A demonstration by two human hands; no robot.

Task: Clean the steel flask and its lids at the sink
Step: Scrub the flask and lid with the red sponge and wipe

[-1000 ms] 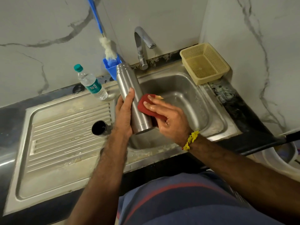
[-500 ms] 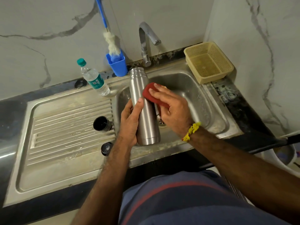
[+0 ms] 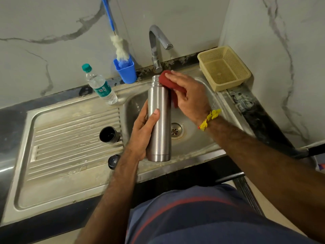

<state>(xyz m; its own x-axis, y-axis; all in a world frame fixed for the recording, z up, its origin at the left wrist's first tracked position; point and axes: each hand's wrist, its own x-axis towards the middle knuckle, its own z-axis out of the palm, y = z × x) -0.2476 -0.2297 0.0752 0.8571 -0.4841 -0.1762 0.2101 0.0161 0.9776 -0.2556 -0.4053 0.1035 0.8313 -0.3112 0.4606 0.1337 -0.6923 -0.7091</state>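
Observation:
The steel flask [image 3: 160, 124] stands upright over the sink basin [image 3: 202, 131], its threaded mouth uncapped. My left hand [image 3: 143, 132] grips its lower body, thumb across the front. My right hand [image 3: 190, 95] presses a red scrub pad [image 3: 168, 81] against the flask's neck and shoulder, fingers laid over the pad. On the drainboard lie two dark lids: a cup-shaped lid [image 3: 110, 135] on its side and a smaller stopper [image 3: 114, 161] beside my left forearm.
A chrome tap [image 3: 155, 48] rises behind the basin. A blue cup [image 3: 125, 70] holds a bottle brush [image 3: 119, 48]. A plastic water bottle [image 3: 100, 85] stands at the drainboard's back. A beige basket [image 3: 224, 67] sits at the right corner.
The red pad and my right hand have slid up the flask from its middle to the neck. The flask has been turned more upright in my left hand.

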